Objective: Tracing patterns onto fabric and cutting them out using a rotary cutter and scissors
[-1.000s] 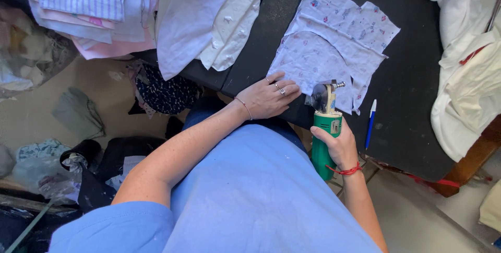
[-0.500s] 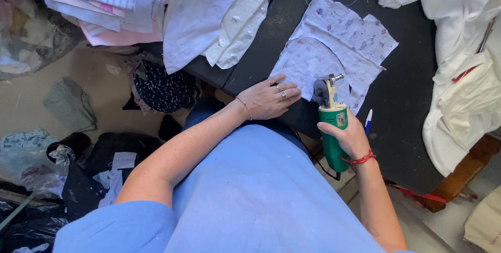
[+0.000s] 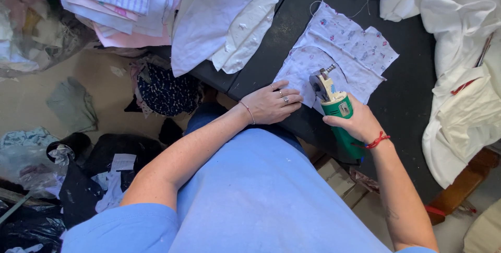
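Left hand [image 3: 271,104] flat, right hand [image 3: 356,122] clenched

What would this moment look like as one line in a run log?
left hand: flat on floral fabric | right hand: grips green rotary cutter, blade at fabric edge | surface: black table | nearby: folded clothes

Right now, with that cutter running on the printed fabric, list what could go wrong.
1. The left hand presses the floral fabric flat right beside the green rotary cutter; its fingers could be nicked if the blade drifts.
2. The right hand steers alone, so the layered fabric may bunch and the cut may wander.
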